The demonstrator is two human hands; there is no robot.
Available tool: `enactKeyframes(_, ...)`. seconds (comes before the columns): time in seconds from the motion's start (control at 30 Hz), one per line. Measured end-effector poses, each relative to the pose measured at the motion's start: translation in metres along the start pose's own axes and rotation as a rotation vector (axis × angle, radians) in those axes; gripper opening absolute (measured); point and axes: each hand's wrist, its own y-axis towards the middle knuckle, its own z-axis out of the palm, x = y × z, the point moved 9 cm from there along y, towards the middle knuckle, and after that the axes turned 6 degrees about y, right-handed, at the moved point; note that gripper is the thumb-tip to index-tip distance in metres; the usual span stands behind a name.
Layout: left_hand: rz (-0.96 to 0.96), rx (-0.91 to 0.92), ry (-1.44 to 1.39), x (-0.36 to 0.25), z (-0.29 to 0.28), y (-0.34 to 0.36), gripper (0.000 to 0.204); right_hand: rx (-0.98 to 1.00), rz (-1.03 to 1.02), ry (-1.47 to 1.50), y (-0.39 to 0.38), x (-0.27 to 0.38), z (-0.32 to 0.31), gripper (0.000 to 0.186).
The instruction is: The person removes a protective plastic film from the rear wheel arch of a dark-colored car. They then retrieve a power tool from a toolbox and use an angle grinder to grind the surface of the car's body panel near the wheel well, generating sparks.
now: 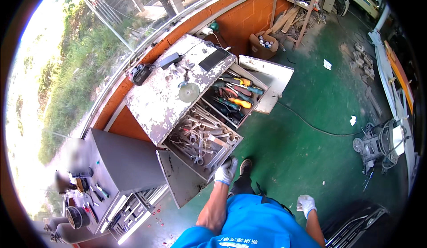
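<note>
My left hand [226, 171], in a white work glove with dark fingertips, is closed at the front edge of a pulled-out drawer [233, 145]. A jumble of metal wrenches [200, 137] fills that drawer. Beside it, a second open drawer [262, 88] holds screwdrivers and pliers [240, 98] with yellow, orange, blue and red handles. Both belong to a worn cabinet [155, 110] with flaking paint. Out to the right, above the green floor, hangs my right hand [306, 205], also gloved, its fingers curled with nothing visible in them.
Cabinet doors stand open at the left [178, 177] and right [275, 72]. On the cabinet top lie a dark phone-like slab [214, 59], a round translucent dish [189, 92] and a battery pack [139, 74]. A grey tool cabinet [124, 159] stands left; a wheeled machine [373, 143] sits right.
</note>
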Motion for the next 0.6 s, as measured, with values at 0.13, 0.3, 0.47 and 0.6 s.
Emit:
enactKeyframes(0.13, -0.005, -0.010, 0.062, -0.043, 0.031, -0.053, 0.032, -0.023, -0.008, 0.158, -0.002, 0.024, -0.005, 0.025)
enactKeyframes(0.3, 0.216, -0.108, 0.092, -0.140, 0.050, -0.038, 0.030, -0.074, -0.001, 0.096, 0.002, 0.043, 0.007, 0.027)
enactKeyframes(0.47, 0.437, -0.029, 0.271, -0.233, 0.050, 0.032, 0.022, -0.062, -0.006, 0.023, -0.002, 0.061, 0.042, 0.029)
enactKeyframes(0.6, 0.404, 0.120, 1.007, -0.203, 0.073, 0.045, 0.027, -0.044, -0.084, 0.091, -0.008, 0.072, 0.053, 0.031)
